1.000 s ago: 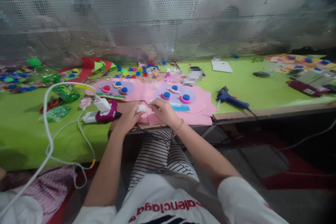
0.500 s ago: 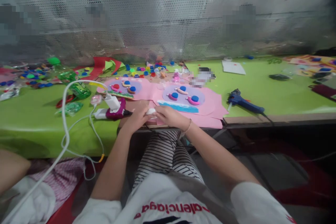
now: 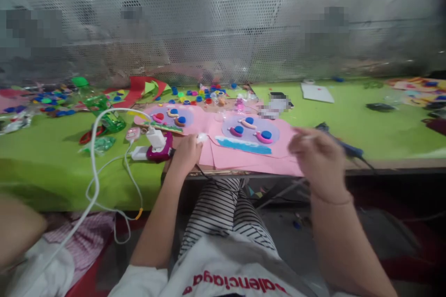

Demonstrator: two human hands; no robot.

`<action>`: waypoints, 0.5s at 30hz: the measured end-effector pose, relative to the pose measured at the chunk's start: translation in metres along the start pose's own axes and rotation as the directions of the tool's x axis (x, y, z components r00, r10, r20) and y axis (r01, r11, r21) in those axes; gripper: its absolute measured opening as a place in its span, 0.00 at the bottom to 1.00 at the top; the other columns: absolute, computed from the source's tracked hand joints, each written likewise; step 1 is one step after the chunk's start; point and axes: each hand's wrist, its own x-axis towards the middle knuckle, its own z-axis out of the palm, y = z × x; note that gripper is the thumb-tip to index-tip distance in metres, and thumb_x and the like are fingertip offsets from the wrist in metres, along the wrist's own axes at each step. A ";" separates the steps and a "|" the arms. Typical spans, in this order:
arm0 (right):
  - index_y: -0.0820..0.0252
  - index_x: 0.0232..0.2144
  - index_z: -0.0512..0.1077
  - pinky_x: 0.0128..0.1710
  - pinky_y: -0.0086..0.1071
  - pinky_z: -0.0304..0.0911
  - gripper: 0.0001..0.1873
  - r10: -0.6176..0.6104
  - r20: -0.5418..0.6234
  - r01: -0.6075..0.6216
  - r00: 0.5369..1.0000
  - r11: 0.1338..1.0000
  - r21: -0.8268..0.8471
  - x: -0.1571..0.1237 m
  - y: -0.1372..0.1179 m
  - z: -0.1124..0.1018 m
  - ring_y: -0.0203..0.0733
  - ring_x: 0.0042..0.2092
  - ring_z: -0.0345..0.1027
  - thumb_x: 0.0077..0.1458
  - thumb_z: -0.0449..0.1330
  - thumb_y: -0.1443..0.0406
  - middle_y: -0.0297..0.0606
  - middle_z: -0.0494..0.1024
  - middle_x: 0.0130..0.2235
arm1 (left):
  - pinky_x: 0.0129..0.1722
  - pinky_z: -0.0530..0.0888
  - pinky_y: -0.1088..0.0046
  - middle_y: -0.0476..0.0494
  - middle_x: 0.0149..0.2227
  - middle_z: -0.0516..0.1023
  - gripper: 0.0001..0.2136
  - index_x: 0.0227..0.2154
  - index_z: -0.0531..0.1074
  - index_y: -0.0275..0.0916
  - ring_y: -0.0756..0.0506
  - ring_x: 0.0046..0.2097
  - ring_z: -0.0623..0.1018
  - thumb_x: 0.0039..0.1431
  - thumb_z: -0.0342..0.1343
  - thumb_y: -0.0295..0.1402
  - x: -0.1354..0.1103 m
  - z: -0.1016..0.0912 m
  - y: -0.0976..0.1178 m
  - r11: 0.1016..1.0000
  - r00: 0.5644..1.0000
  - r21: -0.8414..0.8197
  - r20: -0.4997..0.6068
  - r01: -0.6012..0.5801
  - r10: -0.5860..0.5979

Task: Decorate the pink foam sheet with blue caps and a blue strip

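My left hand is closed on a small soft white lump at the table's front edge. To the right, my right hand is raised in front of the pink paper's edge, blurred, with its fingers drawn together. A whitish speck shows at those fingertips, too small to name. Between the hands lies the pink paper sheet with a lilac oval, a blue-and-white strip and three snail shapes with blue caps. A similar snail picture lies beyond my left hand. Behind my right hand is a blue glue gun, partly hidden.
A purple power adapter with a white plug and cables stands left of my left hand. A green bottle and red scissors lie farther left. Bottle caps are scattered at the back. Another person's arm is at the lower left.
My hands were together around the white lump; now my right hand has moved away right and up, in front of the glue gun. My left hand stays with the lump.
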 end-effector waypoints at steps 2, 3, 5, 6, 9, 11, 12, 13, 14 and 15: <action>0.59 0.34 0.68 0.32 0.34 0.59 0.13 0.063 -0.027 -0.064 0.998 0.997 -0.033 0.000 -0.001 0.007 0.40 0.31 0.62 0.61 0.54 0.55 0.39 0.70 0.30 | 0.52 0.70 0.56 0.28 0.48 0.74 0.17 0.52 0.64 0.30 0.35 0.52 0.73 0.61 0.51 0.32 0.002 0.007 0.002 0.995 0.999 0.090 -0.016 -0.039 0.040; 0.59 0.34 0.69 0.32 0.34 0.60 0.12 0.105 -0.057 -0.108 0.993 0.993 -0.053 0.003 -0.001 0.011 0.40 0.31 0.63 0.60 0.55 0.56 0.39 0.70 0.31 | 0.53 0.69 0.55 0.27 0.49 0.73 0.19 0.53 0.62 0.29 0.34 0.53 0.72 0.61 0.52 0.32 0.002 0.009 0.001 0.992 0.998 0.116 -0.031 -0.053 0.057; 0.59 0.34 0.69 0.31 0.34 0.61 0.11 0.172 -0.131 -0.184 0.976 0.979 -0.085 0.011 0.005 0.019 0.40 0.31 0.63 0.60 0.56 0.57 0.39 0.70 0.31 | 0.56 0.67 0.53 0.25 0.53 0.71 0.22 0.56 0.60 0.28 0.33 0.56 0.70 0.61 0.52 0.33 0.001 0.012 0.000 0.987 0.994 0.140 -0.055 -0.083 0.091; 0.59 0.33 0.69 0.31 0.34 0.61 0.10 0.192 -0.165 -0.209 0.967 0.973 -0.095 0.016 0.008 0.022 0.40 0.31 0.63 0.60 0.56 0.59 0.39 0.70 0.31 | 0.57 0.66 0.52 0.24 0.54 0.70 0.23 0.56 0.60 0.28 0.33 0.57 0.69 0.60 0.52 0.34 0.000 0.012 -0.002 0.985 0.992 0.142 -0.062 -0.097 0.107; 0.60 0.28 0.70 0.32 0.34 0.63 0.10 0.217 -0.171 -0.237 0.961 0.966 -0.104 0.027 0.021 0.028 0.40 0.31 0.65 0.59 0.55 0.63 0.40 0.71 0.31 | 0.58 0.64 0.49 0.24 0.55 0.68 0.24 0.58 0.58 0.29 0.32 0.59 0.67 0.61 0.51 0.34 -0.002 0.012 -0.004 0.986 0.988 0.119 -0.087 -0.113 0.124; 0.60 0.27 0.72 0.34 0.35 0.64 0.10 0.236 -0.135 -0.249 0.962 0.964 -0.095 0.031 0.027 0.031 0.40 0.31 0.67 0.58 0.55 0.65 0.41 0.73 0.31 | 0.57 0.64 0.48 0.25 0.55 0.68 0.25 0.59 0.57 0.29 0.32 0.59 0.67 0.61 0.50 0.35 -0.003 0.010 -0.003 0.989 0.986 0.093 -0.110 -0.117 0.127; 0.60 0.27 0.73 0.35 0.36 0.65 0.09 0.244 -0.114 -0.255 0.963 0.963 -0.091 0.032 0.028 0.032 0.41 0.32 0.68 0.58 0.56 0.65 0.41 0.74 0.32 | 0.57 0.64 0.47 0.25 0.55 0.69 0.25 0.59 0.57 0.30 0.32 0.59 0.67 0.61 0.50 0.35 -0.003 0.010 -0.002 0.989 0.984 0.080 -0.120 -0.126 0.135; 0.60 0.28 0.74 0.36 0.36 0.65 0.09 0.248 -0.095 -0.256 0.964 0.962 -0.089 0.033 0.029 0.033 0.42 0.33 0.69 0.58 0.56 0.65 0.41 0.76 0.32 | 0.58 0.64 0.47 0.26 0.54 0.69 0.24 0.59 0.58 0.31 0.32 0.59 0.67 0.61 0.49 0.35 -0.004 0.009 -0.001 0.988 0.981 0.067 -0.129 -0.139 0.147; 0.60 0.29 0.75 0.38 0.37 0.66 0.09 0.248 -0.078 -0.255 0.966 0.963 -0.088 0.034 0.029 0.034 0.43 0.35 0.70 0.58 0.56 0.65 0.41 0.77 0.32 | 0.58 0.63 0.47 0.26 0.54 0.69 0.23 0.58 0.58 0.31 0.32 0.58 0.67 0.62 0.49 0.35 -0.004 0.008 0.000 0.986 0.978 0.056 -0.136 -0.154 0.161; 0.60 0.30 0.76 0.39 0.37 0.66 0.09 0.248 -0.065 -0.253 0.967 0.963 -0.090 0.034 0.028 0.035 0.44 0.36 0.71 0.58 0.56 0.66 0.42 0.78 0.33 | 0.58 0.63 0.47 0.26 0.54 0.69 0.23 0.58 0.59 0.32 0.32 0.58 0.67 0.62 0.48 0.35 -0.004 0.008 0.001 0.985 0.974 0.046 -0.143 -0.168 0.173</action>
